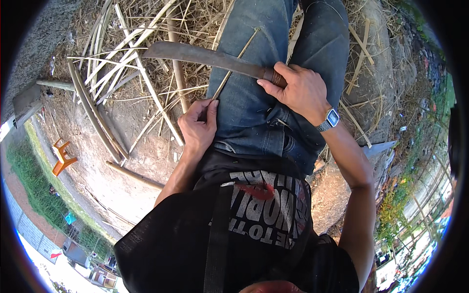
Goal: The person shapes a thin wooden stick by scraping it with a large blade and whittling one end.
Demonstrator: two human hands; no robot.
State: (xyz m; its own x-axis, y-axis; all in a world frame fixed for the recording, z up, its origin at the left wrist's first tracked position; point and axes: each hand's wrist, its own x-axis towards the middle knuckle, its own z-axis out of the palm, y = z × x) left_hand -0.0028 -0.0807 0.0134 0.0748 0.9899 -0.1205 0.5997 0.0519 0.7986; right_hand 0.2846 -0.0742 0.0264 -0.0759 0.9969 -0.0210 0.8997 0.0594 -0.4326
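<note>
My right hand (303, 93) is wrapped round the brown handle of a machete (200, 54). Its long dark blade points left, reaching past my jeans (254, 105) over the straw. My left hand (198, 124) pinches the near end of a thin strip of split wood or bamboo (245, 48) between thumb and fingers. The strip slants up and to the right over my thigh. Blade and strip cross above the jeans; whether they touch, I cannot tell. A watch (332, 117) sits on my right wrist.
Pale split strips (141, 39) lie heaped on straw at the upper left. Several longer brown poles (93, 110) rest on the dirt by my left side. An orange plastic stool (63, 157) stands farther left. More loose strips (360, 56) are scattered to the right of my legs.
</note>
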